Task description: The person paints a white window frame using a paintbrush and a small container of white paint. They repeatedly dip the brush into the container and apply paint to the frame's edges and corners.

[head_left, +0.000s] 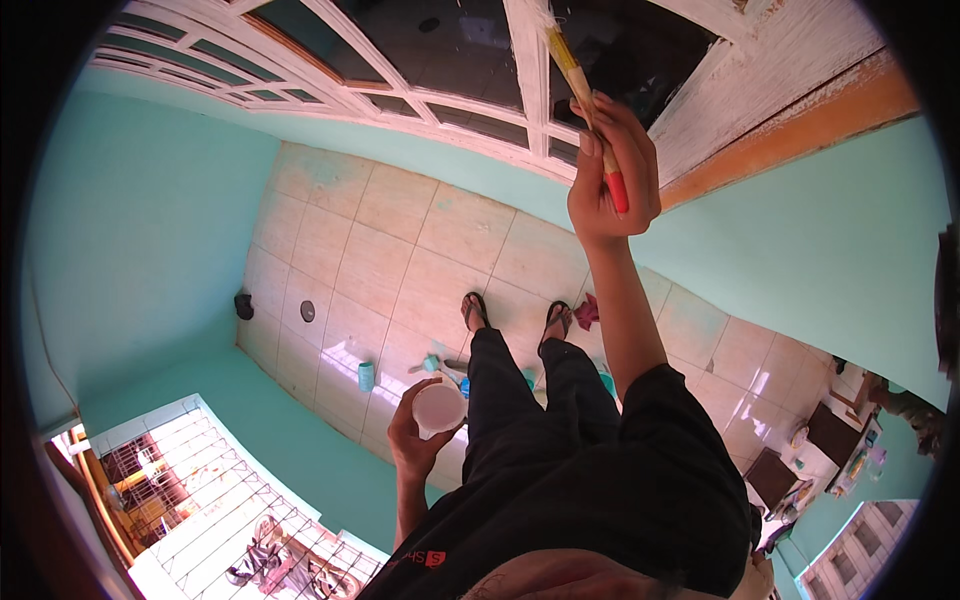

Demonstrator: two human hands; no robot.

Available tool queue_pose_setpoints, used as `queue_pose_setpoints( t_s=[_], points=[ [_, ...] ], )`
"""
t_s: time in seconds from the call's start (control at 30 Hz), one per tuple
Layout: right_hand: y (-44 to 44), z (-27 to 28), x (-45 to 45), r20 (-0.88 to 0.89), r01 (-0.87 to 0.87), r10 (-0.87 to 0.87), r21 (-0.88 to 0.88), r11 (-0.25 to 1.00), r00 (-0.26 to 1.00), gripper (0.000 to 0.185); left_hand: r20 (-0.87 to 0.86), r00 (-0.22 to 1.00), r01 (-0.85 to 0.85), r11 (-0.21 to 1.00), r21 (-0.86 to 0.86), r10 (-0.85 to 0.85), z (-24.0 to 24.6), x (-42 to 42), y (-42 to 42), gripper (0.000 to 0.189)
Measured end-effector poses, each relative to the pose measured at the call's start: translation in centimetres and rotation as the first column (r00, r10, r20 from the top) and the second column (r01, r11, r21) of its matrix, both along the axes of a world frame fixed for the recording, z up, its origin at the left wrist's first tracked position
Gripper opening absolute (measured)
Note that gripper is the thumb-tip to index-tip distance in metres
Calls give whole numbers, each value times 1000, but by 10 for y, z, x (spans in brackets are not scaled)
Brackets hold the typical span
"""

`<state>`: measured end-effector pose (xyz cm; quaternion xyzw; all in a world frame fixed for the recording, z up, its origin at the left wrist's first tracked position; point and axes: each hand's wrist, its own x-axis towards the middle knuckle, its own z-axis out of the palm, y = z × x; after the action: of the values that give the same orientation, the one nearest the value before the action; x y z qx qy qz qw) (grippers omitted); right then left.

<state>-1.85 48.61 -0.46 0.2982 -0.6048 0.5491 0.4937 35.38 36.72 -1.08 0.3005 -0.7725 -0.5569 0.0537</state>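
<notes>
My right hand (619, 169) is raised and grips a paintbrush (576, 81) by its wooden handle, which has a red end. The brush's bristle end touches a white-painted wooden window bar (529, 67) between dark glass panes (457, 45). The white coat there looks streaky. Lower down, at my waist, my left hand (414, 431) holds a small round cup (439, 407) with whitish contents, probably paint. Its fingers wrap around the cup's side.
Turquoise walls (150, 195) surround a tiled floor (420, 225). Near my sandalled feet (474, 309) lie a dark red cloth (587, 311), a turquoise cylindrical container (366, 376) and a turquoise-stained tool (430, 364). Unpainted orange-brown wood (810, 135) edges the frame. A barred window (225, 487) opens behind.
</notes>
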Motion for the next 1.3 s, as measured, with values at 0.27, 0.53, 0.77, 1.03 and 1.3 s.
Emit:
queue_pose_setpoints(
  t_s=[0.27, 0.53, 0.77, 1.03, 1.3],
  points=[
    [-1, 12, -10, -44, -10, 8, -48, 999, 999, 18, -15, 1000, 16, 1000, 19, -15, 1, -5, -1, 71],
    [9, 11, 2, -51, 43, -41, 45, 998, 998, 16, 0, 1000, -15, 998, 54, 15, 2, -5, -3, 69],
    [8, 6, 1, 15, 33, -34, 99, 995, 999, 17, -8, 999, 35, 999, 13, -35, 4, -3, -6, 74],
    [3, 14, 6, 41, -9, 11, -57, 998, 999, 20, -34, 999, -8, 999, 51, 10, 7, 1, -8, 71],
    [16, -12, 27, 159, 39, -61, 138, 990, 985, 15, -112, 994, -7, 999, 52, 13, 11, 2, -21, 72]
  ],
)
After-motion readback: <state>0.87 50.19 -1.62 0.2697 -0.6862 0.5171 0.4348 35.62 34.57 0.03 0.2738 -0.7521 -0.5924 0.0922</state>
